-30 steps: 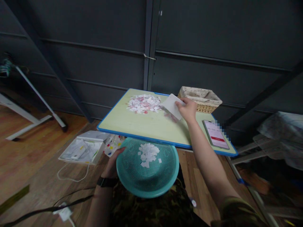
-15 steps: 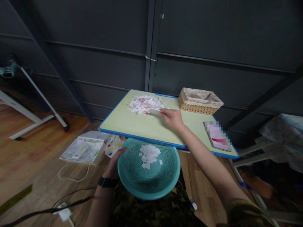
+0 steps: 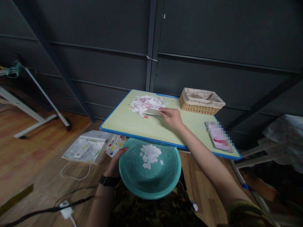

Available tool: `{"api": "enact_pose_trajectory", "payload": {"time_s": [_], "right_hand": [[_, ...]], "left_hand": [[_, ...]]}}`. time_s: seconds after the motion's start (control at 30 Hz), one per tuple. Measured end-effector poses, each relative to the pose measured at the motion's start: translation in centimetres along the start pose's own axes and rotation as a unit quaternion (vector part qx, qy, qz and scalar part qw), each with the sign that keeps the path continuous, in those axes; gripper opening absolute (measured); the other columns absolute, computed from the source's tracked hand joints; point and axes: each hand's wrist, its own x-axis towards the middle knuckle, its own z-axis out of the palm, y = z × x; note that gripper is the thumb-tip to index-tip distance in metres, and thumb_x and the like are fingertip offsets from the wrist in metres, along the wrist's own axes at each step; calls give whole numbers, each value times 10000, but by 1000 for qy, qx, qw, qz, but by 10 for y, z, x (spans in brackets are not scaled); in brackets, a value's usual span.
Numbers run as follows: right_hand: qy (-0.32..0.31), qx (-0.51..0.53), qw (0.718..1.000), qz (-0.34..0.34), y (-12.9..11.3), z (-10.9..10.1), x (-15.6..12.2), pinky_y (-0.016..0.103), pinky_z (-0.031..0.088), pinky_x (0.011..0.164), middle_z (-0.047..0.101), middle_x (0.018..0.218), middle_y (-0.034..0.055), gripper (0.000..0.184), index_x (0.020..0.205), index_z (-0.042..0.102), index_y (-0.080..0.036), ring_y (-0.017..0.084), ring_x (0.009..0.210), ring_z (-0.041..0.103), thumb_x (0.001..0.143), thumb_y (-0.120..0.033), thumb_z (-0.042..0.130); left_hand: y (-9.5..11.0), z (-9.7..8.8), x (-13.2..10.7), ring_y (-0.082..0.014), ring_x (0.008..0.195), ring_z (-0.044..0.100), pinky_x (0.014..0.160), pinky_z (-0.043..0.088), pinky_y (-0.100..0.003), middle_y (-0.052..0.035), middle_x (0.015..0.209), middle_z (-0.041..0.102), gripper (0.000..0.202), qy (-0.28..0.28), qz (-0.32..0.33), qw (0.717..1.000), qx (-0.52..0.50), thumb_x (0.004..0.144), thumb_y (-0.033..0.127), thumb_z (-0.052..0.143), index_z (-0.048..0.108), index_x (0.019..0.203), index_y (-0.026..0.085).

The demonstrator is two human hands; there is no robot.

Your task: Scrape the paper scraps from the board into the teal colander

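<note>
My right hand (image 3: 170, 116) pinches a flat white card (image 3: 152, 111) over the yellow-green tabletop (image 3: 123, 122). The card's far end touches the near edge of a pile of small white and pink paper pieces (image 3: 146, 103). Below the table's front edge, my left hand (image 3: 120, 156) grips the left rim of a teal plastic basket (image 3: 150, 191), its fingers partly hidden by the basket. White paper scraps (image 3: 151, 154) lie in a cluster at the bottom of the basket, with one piece apart on the right.
A cloth-lined wicker basket (image 3: 201, 105) stands at the table's back right. A partly blurred flat pink item (image 3: 220, 138) lies near the right edge. On the floor at left are an open white box (image 3: 82, 150), cables and a white plug (image 3: 66, 210).
The card has shifted slightly left and toward me, with a few paper pieces at the pile's near edge displaced. My left hand still holds the teal basket.
</note>
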Motion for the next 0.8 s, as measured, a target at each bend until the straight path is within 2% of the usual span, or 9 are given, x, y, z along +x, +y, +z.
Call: {"api": "enact_pose_trajectory", "payload": {"time_s": [0.1, 0.23, 0.47, 0.57, 0.67, 0.8], "right_hand": [[5, -3, 1000, -12, -1, 0, -1, 309, 549, 824, 776, 982, 39, 199, 966, 784, -240, 217, 923, 729, 874, -269, 611], [-8, 4, 999, -31, -4, -1, -3, 304, 556, 772, 782, 930, 46, 183, 914, 791, -227, 218, 854, 739, 847, -260, 624], [25, 19, 999, 25, -4, -13, -2, 312, 572, 740, 783, 877, 62, 174, 852, 793, -205, 229, 782, 743, 789, -289, 655], [11, 28, 999, 31, -3, -15, -1, 324, 571, 759, 781, 903, 68, 177, 853, 797, -208, 239, 814, 743, 794, -282, 647], [-15, 38, 998, 43, -2, -17, -1, 341, 572, 774, 782, 897, 60, 157, 840, 798, -218, 250, 834, 742, 782, -276, 665], [-1, 66, 996, 63, -3, -19, 0, 343, 575, 778, 782, 879, 69, 159, 835, 799, -202, 251, 837, 739, 773, -283, 676]], "left_hand": [[0, -1, 0, -321, 1015, 707, 793, 579, -383, -51, 839, 800, 114, -17, -17, 1000, 4, 676, 251, 702, 710, 778, 200], [0, -2, 0, -320, 1002, 712, 796, 581, -382, -61, 858, 802, 166, -9, -18, 1000, -2, 666, 250, 718, 716, 815, 178], [-1, -1, 0, -325, 986, 714, 769, 583, -366, -59, 808, 799, 220, 0, -10, 1000, -10, 629, 236, 743, 719, 835, 162], [-1, 1, -1, -327, 1007, 707, 786, 579, -379, -60, 854, 800, 224, -9, -11, 1000, -12, 630, 245, 746, 716, 840, 174], [-1, 0, -1, -336, 1015, 702, 797, 575, -396, -62, 818, 795, 164, -23, -10, 1000, -7, 636, 255, 748, 707, 779, 186], [-2, -2, 1, -333, 983, 712, 801, 573, -389, -65, 791, 791, 170, -23, -7, 1000, -8, 626, 265, 763, 715, 764, 178]]}}
